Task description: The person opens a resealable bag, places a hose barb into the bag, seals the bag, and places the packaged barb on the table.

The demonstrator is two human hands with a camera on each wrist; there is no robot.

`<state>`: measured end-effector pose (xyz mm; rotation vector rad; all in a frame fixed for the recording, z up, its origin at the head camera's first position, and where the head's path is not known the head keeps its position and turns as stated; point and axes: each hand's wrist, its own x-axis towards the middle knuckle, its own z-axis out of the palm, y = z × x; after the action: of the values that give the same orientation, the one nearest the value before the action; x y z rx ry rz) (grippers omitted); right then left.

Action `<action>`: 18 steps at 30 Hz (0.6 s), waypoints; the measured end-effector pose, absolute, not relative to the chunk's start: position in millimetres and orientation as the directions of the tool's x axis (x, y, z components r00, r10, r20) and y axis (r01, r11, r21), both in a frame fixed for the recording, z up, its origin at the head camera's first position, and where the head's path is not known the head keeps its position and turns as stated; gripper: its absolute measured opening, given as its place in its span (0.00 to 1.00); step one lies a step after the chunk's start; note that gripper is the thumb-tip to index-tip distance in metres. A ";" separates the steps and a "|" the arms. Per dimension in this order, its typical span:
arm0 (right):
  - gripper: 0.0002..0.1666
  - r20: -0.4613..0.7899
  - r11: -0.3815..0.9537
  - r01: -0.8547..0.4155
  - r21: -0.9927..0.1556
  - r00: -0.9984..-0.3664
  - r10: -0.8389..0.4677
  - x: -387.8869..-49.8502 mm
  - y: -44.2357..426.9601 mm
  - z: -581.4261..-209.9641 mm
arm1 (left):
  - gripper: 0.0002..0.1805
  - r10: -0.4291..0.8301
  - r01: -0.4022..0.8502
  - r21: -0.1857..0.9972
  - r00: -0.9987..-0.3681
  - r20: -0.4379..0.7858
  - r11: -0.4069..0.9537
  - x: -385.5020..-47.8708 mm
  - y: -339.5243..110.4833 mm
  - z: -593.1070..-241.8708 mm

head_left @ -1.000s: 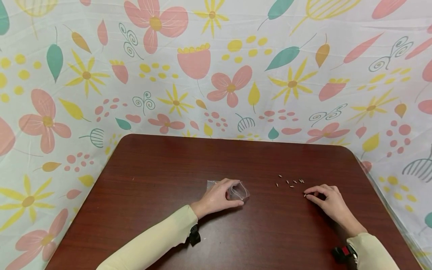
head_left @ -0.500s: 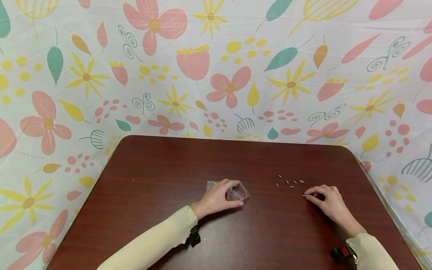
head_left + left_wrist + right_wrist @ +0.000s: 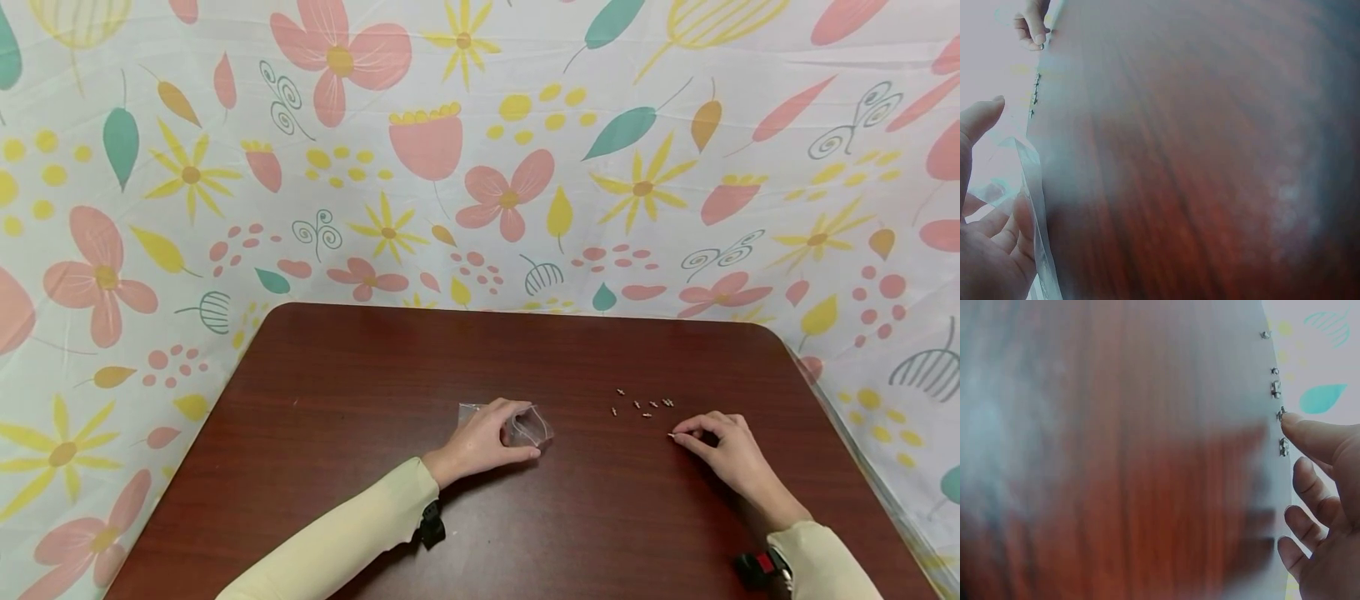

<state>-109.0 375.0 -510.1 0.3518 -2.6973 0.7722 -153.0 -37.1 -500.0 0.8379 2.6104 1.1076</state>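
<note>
My left hand (image 3: pixel 480 437) holds a small clear plastic zip bag (image 3: pixel 531 427) on the table, its thumb and fingers spread about the mouth, which gapes toward the right. In the left wrist view, curled fingers show through the bag's film (image 3: pixel 1034 178) while the thumb stands apart. Farther right, my right hand (image 3: pixel 731 454) pinches a tiny silvery metal piece (image 3: pixel 671 435) between thumb and index finger, low over the tabletop. Several similar cross-shaped metal pieces (image 3: pixel 647 415) lie scattered beyond that hand. Their exact kind is too small to tell.
A dark reddish-brown wooden table (image 3: pixel 360 367) with rounded far corners lies under both hands. Behind it hangs a white cloth (image 3: pixel 420 208) printed with flowers and leaves. Black straps (image 3: pixel 431 525) circle the wrists over pale yellow sleeves.
My right hand has shifted very slightly left with the metal piece, which now sticks out more from the fingertips. The left hand and the bag have stayed put.
</note>
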 end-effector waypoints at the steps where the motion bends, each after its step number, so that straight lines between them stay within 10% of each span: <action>1: 0.14 0.360 0.822 -0.315 -0.474 -0.922 -0.145 -108.3 374.0 -510.0 | 0.41 0.565 0.427 0.709 -0.824 0.049 0.561 -152.9 -37.1 -499.9; 18: 0.17 0.405 0.780 -0.343 -0.524 -0.906 -0.126 -99.8 351.6 -504.8 | 0.41 0.563 0.423 0.708 -0.826 0.044 0.566 -151.9 -37.1 -497.8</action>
<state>-99.8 351.6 -504.8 0.3575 -2.6231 0.8685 -151.9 -37.1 -497.8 0.8308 2.6103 1.1053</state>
